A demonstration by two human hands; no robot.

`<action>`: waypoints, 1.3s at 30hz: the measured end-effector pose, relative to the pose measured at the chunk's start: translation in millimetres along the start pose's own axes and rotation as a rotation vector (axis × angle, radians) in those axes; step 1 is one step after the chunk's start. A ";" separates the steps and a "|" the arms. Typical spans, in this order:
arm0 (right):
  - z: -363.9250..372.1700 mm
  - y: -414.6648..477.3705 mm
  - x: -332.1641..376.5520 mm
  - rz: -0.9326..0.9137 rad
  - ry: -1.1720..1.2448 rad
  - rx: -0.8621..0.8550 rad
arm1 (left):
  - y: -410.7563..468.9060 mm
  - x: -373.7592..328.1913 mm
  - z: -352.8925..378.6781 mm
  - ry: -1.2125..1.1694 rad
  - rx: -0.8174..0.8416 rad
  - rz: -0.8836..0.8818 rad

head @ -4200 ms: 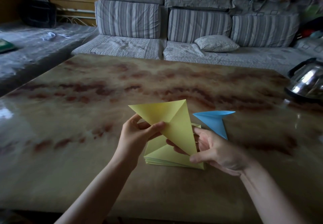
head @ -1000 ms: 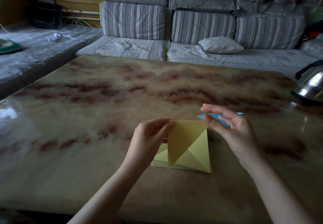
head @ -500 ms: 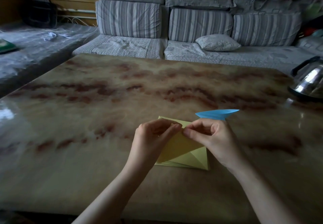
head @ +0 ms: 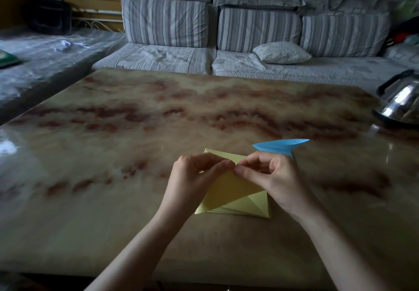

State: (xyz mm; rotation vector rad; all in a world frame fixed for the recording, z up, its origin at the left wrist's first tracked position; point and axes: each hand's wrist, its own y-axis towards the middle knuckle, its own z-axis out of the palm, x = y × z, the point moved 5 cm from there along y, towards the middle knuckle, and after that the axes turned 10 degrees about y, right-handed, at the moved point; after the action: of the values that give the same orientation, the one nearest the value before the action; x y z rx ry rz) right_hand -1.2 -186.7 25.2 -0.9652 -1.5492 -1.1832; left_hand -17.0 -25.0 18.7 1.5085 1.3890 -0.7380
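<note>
Together, left hand (head: 195, 177), right hand (head: 274, 177), both grips pinching yellow paper (head: 229, 191)

The left hand (head: 192, 178) and right hand (head: 277, 177) cover the upper corner of the folded yellow paper (head: 229, 188). Lower tip of blue paper (head: 278, 146) hidden behind right hand. Right frame edge cuts off the kettle (head: 402, 102).

Yellow paper (head: 226, 188): folded, diagonal creases, top flap lifted at its far corner. Sits on yellow stack (head: 235, 211), near table (head: 136, 132) front edge, right of centre.
</note>
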 end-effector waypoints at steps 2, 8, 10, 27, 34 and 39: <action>-1.7 -0.3 0.4 0.005 -0.031 0.007 | 0.7 0.0 -3.9 0.026 -0.018 0.007; -6.0 -2.8 -2.6 0.068 -0.053 0.067 | 1.5 -2.9 -9.8 0.110 -0.085 0.005; -11.2 -4.5 -2.4 0.090 -0.048 0.075 | 2.4 -2.9 -12.7 0.131 -0.108 0.001; -41.8 -6.8 4.9 0.163 0.042 0.050 | 6.2 -1.4 -18.9 0.177 -0.080 -0.022; 0.9 -2.0 3.9 0.101 -0.053 0.078 | -1.5 -12.9 -0.1 0.158 -0.017 0.023; -5.4 1.0 0.0 0.093 0.020 -0.036 | -2.5 -9.9 0.0 0.027 -0.052 -0.018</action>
State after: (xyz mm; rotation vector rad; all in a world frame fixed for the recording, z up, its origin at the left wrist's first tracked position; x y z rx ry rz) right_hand 0.9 -191.8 26.0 -1.0352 -1.4556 -1.1554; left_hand -21.2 -29.3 26.9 1.4722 1.4329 -0.6898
